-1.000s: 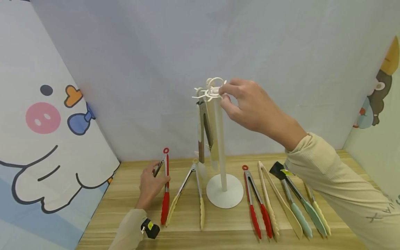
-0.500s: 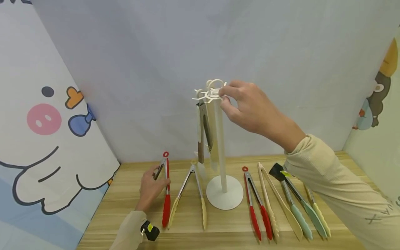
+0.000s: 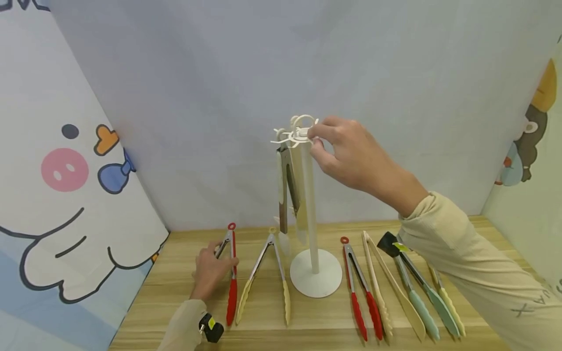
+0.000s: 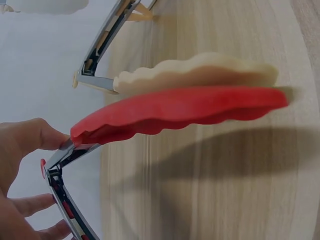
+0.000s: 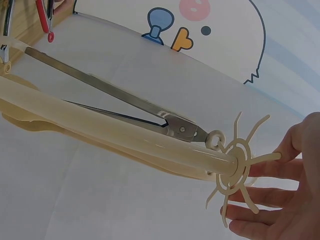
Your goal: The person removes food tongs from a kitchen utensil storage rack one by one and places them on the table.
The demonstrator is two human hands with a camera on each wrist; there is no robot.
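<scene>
My left hand (image 3: 209, 269) holds red-tipped metal tongs (image 3: 232, 298) by their steel arms, at the left of the table. In the left wrist view, the thumb lies on one arm and fingers on the other; the tongs (image 4: 175, 111) stand spread. With thumb and fingers, my right hand (image 3: 357, 155) pinches a prong at the top of a cream utensil stand (image 3: 310, 209). From the stand's hooks hang steel tongs (image 5: 182, 127) by their ring and a cream-coloured utensil behind the pole, partly hidden. Yellow-tipped tongs (image 3: 287, 300) lie spread beside the red ones.
Right of the stand's round base (image 3: 303, 287) lie more tongs: a red pair (image 3: 357, 317), a cream pair (image 3: 410, 309), a light green pair (image 3: 423, 312) and a yellow-tipped pair (image 3: 452, 309). A grey cloth wall (image 3: 219, 97) rises behind the table.
The ring end of the red tongs has come lower, with my left hand still holding them. My right hand stays on the stand's top. The whole head view has shifted slightly.
</scene>
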